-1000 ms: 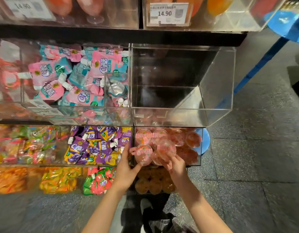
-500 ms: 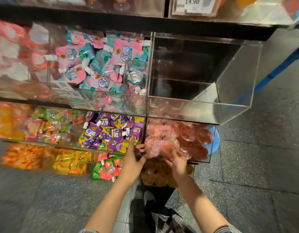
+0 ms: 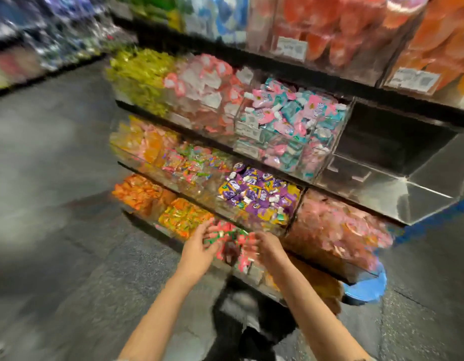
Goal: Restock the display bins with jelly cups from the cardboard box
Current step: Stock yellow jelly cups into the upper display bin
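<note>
Both my hands empty and loosely open, left hand [image 3: 197, 246], right hand [image 3: 268, 247], low left of the jelly cup bin [image 3: 337, 230]; right hand nearer; cardboard box not visible.

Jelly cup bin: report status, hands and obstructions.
Left hand and right hand open, holding nothing. Jelly cup bin looks well filled. View blurred; cardboard box not seen.

Upper right bin [image 3: 397, 162] empty, open-topped; jelly cup bin [image 3: 337, 230] heaped; shelf overhangs both.
</note>
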{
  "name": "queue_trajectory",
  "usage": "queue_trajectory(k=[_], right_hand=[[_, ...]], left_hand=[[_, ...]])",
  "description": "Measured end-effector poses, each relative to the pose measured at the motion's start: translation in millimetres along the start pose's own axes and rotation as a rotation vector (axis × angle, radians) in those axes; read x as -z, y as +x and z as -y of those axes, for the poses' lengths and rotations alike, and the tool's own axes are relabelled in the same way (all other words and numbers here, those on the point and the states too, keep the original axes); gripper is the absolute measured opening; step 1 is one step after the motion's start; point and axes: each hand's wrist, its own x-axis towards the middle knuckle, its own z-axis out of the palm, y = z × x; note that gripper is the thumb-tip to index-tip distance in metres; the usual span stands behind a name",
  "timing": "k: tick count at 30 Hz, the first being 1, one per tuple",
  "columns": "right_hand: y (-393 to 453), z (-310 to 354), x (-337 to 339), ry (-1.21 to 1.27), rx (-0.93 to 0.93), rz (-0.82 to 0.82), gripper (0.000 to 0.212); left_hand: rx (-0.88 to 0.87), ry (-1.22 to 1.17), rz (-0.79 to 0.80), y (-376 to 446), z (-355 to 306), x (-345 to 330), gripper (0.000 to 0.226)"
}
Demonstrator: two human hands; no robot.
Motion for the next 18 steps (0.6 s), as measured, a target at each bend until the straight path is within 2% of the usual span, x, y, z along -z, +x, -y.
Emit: queue_trajectory(k=[3, 9, 18], right_hand=[[-36, -1, -79, -0.143, 0.089, 0.178, 0.022], [-122, -19, -260, -0.526, 0.429, 0.462, 0.012], [-255, -112, -496, -0.927, 0.822, 0.957, 0.022]], left_hand=[[-0.016, 0.000, -0.168, -46, 9, 81, 0.051], [-0.034, 0.094, -0.529, -144, 18, 249, 0.043], [0.005, 0.162, -1.070, -318, 55, 438, 0.039]])
